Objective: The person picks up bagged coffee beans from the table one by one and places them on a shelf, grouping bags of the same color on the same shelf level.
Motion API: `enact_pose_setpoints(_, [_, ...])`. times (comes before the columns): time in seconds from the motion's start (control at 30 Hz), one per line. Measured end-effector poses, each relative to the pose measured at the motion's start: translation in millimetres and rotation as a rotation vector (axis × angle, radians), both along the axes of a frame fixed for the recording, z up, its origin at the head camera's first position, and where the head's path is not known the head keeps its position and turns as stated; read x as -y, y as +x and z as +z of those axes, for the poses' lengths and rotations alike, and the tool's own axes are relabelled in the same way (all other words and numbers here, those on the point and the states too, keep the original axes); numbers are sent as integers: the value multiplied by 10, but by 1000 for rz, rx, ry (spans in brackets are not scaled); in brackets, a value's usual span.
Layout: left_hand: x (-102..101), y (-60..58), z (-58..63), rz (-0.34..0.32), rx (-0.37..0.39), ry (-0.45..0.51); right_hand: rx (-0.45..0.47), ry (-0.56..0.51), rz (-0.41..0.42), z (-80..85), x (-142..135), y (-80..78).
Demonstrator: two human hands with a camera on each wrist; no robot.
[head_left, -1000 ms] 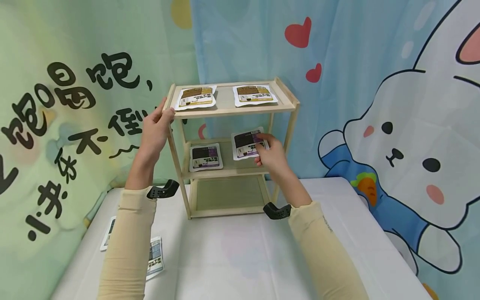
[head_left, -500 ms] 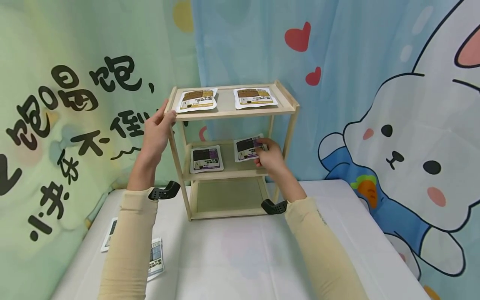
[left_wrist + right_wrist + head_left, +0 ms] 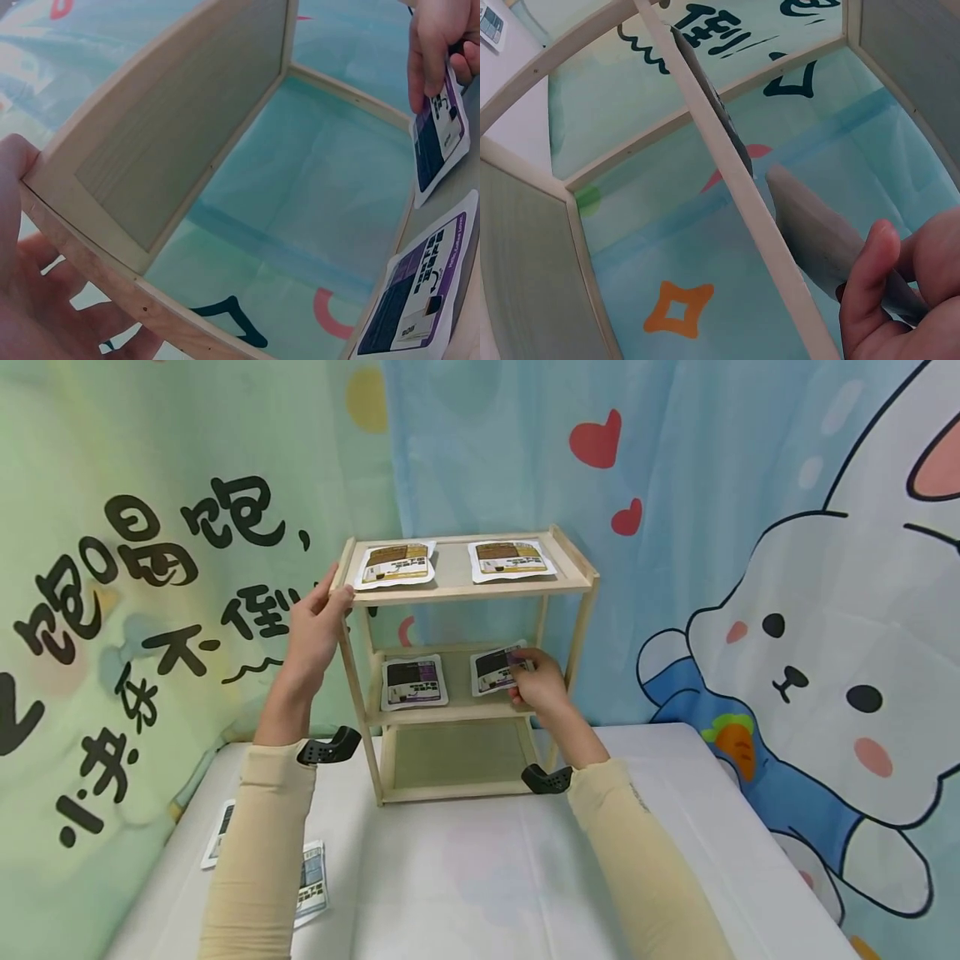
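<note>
A three-tier wooden shelf rack [image 3: 465,594] stands on the table. My left hand [image 3: 313,631] holds its top tier at the left front corner, the thumb at the edge in the left wrist view. With thumb and fingers my right hand [image 3: 542,683] pinches a flat white-edged pouch [image 3: 491,672] with a black and purple label. This pouch is over the right side of the middle tier, slightly tilted, its right edge hidden by my fingers. In the right wrist view the pouch's grey back [image 3: 814,232] shows above the tier's rail. A matching pouch [image 3: 412,682] lies on that tier's left side.
Two pouches with brown and yellow labels, one left [image 3: 395,565] and one right [image 3: 513,560], lie on the top tier. More pouches [image 3: 312,883] lie on the white table [image 3: 465,877] at the left, partly behind my left sleeve. A printed curtain [image 3: 480,460] hangs close behind the rack.
My right hand has lowered the pouch toward the middle tier, and the pouch now leans flatter. My left hand keeps its hold on the rack's corner.
</note>
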State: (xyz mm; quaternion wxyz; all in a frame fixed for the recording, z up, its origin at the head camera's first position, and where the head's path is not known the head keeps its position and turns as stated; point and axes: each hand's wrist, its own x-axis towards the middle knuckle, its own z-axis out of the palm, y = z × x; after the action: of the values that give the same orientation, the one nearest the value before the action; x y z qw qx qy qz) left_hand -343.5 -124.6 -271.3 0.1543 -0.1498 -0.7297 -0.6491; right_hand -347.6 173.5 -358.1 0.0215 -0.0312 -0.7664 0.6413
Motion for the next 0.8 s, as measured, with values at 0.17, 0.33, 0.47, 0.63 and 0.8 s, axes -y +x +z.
enact_pose_setpoints(0.17, [-23, -3, 7, -8, -3, 4, 14, -4, -19, 11, -18, 24])
enact_pose_setpoints(0.33, [-9, -7, 11, 0, 2, 5, 6, 18, -5, 19, -6, 29])
enact_pose_setpoints(0.47, [-4, -6, 18, -1, 20, 7, -36, 175, -38, 5, 22, 50])
enact_pose_setpoints(0.63, [-7, 2, 19, -2, 28, 3, -121, 476, -119, -2, 61, 101])
enact_pose_setpoints(0.8, [3, 5, -3, -6, 41, 3, -138, 692, -138, -16, 69, 173])
